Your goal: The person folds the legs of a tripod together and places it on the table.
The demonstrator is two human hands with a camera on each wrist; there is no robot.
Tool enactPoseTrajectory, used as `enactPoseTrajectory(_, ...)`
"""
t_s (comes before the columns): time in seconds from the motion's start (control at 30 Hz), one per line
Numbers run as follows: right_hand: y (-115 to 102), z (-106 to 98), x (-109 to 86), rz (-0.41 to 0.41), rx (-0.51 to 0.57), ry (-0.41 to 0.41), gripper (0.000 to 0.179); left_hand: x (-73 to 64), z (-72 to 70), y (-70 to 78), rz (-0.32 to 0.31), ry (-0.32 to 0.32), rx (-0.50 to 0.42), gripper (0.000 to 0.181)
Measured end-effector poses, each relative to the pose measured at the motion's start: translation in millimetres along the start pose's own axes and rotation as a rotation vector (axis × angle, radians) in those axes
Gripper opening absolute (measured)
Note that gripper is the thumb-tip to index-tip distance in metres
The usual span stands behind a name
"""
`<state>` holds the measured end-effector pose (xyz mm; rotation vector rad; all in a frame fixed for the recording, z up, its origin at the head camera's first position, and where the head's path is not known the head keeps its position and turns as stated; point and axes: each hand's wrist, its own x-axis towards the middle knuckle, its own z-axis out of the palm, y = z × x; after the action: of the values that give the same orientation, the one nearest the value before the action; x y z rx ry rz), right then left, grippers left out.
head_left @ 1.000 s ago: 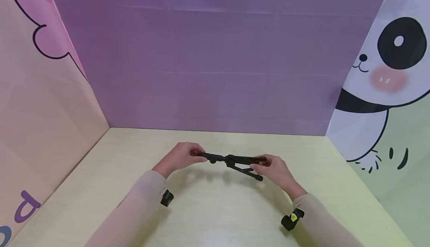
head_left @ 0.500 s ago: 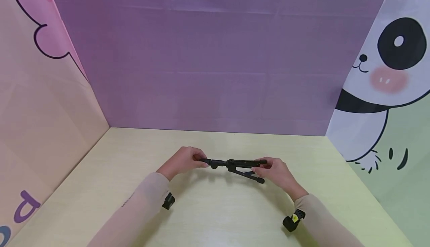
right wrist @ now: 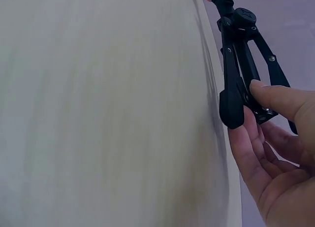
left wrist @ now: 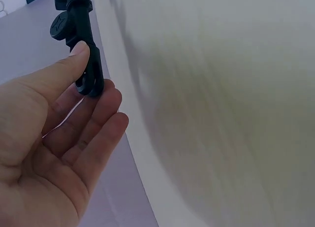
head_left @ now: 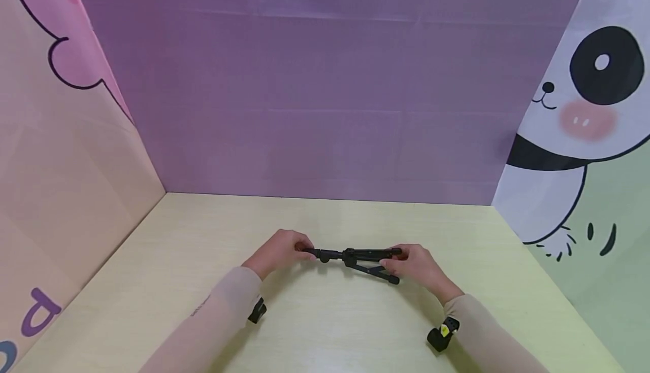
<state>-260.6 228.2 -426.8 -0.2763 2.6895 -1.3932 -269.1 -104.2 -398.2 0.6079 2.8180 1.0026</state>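
A small black tripod lies sideways between the two hands, above the tabletop, with one leg splayed toward the viewer. My left hand pinches its narrow top end. In the left wrist view the thumb lies over that slotted end, near a round knob. At the other end my right hand holds the tripod by its legs. The right wrist view shows the thumb pressed among the legs, with fingers behind them. Part of the legs is hidden by the right hand.
The pale wooden tabletop spreads beneath both hands. Behind it stands a purple backdrop. A beige panel rises at the left, and a panda-printed panel at the right. Small black cameras sit on both wrists.
Both hands have brought the tripod lower and nearer to the viewer, the left hand more so and slightly to the right. The tripod now lies more level. Both holds look the same.
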Motion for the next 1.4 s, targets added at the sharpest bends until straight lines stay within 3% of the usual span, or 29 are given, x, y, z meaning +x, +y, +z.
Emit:
enactPoseTrajectory(0.67, 6, 0, 1.8, 0.030, 0.005, -0.053, 0.023, 2.0, 11.0, -1.2, -0.005, -0.024, 0.101, 0.015)
enactPoseTrajectory(1.1, 0, -6, -0.8, -0.028, -0.026, -0.105, 0.025, 0.0, 8.1, -3.2, -0.046, -0.026, 0.057, 0.020)
enactPoseTrajectory(1.4, 0, -15, -3.7, -0.057, -0.122, -0.047, 0.039, -4.8, -0.1, -5.9, -0.055, -0.010, 0.025, 0.016)
